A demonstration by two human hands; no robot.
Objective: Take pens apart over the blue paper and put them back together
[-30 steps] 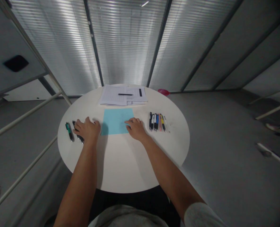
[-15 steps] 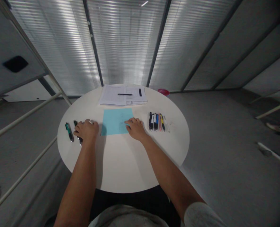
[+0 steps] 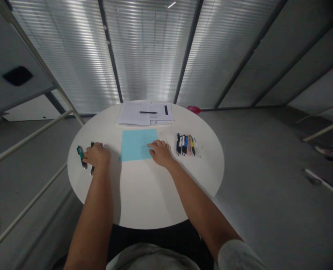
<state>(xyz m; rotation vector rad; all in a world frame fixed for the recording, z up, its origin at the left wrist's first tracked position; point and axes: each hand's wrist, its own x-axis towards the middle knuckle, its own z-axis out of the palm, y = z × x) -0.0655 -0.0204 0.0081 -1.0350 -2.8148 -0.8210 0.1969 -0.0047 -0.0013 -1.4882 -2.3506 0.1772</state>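
Note:
My left hand (image 3: 98, 154) curls over a black pen (image 3: 92, 170) at the left of the round white table. Only the pen's two ends show past the hand. A fingertip of that hand reaches the green and black pen (image 3: 80, 152) beside it and appears to touch it. Something small at the hand's right edge is too unclear to name. My right hand (image 3: 160, 153) lies with extended fingers on the right edge of a light blue sheet of paper (image 3: 135, 144). It holds nothing that I can see.
To the right lies a row of several pens (image 3: 185, 145) in mixed colours. Stacked printed papers (image 3: 134, 114) with a black pen (image 3: 148, 112) on them lie at the far edge of the white table (image 3: 146, 198). White rails (image 3: 28, 148) stand at the left.
My left hand has shifted left, closer to the green pen. The black pen under it has turned, its near end moving left. My right hand stays on the blue sheet.

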